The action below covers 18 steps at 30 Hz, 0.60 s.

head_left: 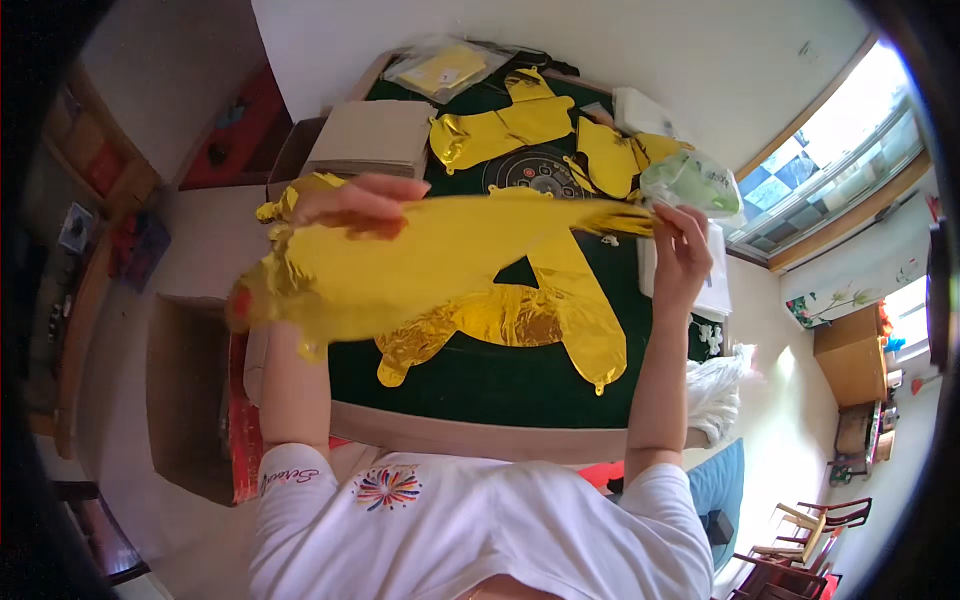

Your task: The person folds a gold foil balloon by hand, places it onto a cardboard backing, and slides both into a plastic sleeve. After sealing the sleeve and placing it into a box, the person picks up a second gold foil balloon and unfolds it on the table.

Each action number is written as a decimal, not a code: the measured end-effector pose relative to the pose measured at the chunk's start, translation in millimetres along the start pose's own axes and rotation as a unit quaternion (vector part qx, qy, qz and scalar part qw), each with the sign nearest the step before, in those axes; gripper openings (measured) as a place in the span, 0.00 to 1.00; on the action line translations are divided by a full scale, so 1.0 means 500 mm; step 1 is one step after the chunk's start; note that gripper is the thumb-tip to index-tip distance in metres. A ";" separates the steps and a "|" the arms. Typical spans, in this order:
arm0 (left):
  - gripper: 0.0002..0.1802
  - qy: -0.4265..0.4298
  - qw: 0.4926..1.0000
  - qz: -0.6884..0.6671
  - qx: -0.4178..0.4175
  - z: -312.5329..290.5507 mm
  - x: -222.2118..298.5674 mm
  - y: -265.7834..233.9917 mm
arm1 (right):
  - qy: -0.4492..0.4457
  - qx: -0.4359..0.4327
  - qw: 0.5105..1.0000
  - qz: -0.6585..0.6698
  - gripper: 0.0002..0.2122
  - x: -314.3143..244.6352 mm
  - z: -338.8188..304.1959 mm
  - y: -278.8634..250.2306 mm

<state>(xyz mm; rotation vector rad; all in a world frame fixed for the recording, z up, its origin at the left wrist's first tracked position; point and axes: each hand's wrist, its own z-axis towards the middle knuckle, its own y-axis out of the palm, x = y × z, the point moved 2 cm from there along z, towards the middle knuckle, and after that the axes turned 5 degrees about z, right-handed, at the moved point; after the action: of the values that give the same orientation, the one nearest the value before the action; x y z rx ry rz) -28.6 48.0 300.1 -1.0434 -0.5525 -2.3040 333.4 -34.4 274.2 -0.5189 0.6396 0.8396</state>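
Gold foil balloon [420, 265] stretched flat above the green bench [480, 385].
Left hand [350, 203] grips its wide end, right hand [680, 250] fingers pinch the narrow tail; best kept taut and level, clear of the foil balloons lying below.

White short-sleeved shirt [480, 530] with colourful burst print.

Gold foil balloon [420, 270]: covering the left hand [350, 200] palm and part of the green surface [480, 380]; left end blurring; dartboard [535, 172] lying partly hidden.
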 end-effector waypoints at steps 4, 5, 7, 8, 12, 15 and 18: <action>0.17 -0.069 0.994 0.044 0.069 -0.073 -0.047 -0.032 | -0.060 0.038 0.997 -0.023 0.12 -0.021 0.018 -0.046; 0.16 -0.060 0.994 0.053 0.069 -0.086 -0.070 -0.038 | -0.018 0.026 0.999 0.007 0.14 -0.013 0.033 -0.061; 0.14 -0.377 0.843 0.259 0.284 -0.152 -0.124 -0.018 | -0.027 0.019 0.999 0.009 0.12 -0.024 0.083 -0.057; 0.14 -0.386 0.833 0.087 0.387 -0.155 -0.127 0.025 | -0.015 0.016 0.999 -0.030 0.13 -0.046 0.126 -0.033; 0.21 -0.440 0.864 -0.007 0.246 -0.233 -0.188 0.119 | 0.040 -0.153 0.976 -0.149 0.16 0.008 0.257 0.077; 0.26 -0.499 0.836 -0.097 0.206 -0.285 -0.221 0.159 | 0.092 -0.318 0.912 -0.243 0.18 0.171 0.230 0.195; 0.23 -0.521 0.852 0.042 0.008 -0.329 -0.202 0.142 | 0.132 -0.372 0.901 -0.179 0.19 0.340 0.125 0.270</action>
<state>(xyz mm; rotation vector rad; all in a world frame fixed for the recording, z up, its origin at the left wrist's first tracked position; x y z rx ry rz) -19.3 -68.0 130.5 -2.2304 -0.8773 -1.4659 329.2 169.3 176.7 -1.4225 0.4272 0.6442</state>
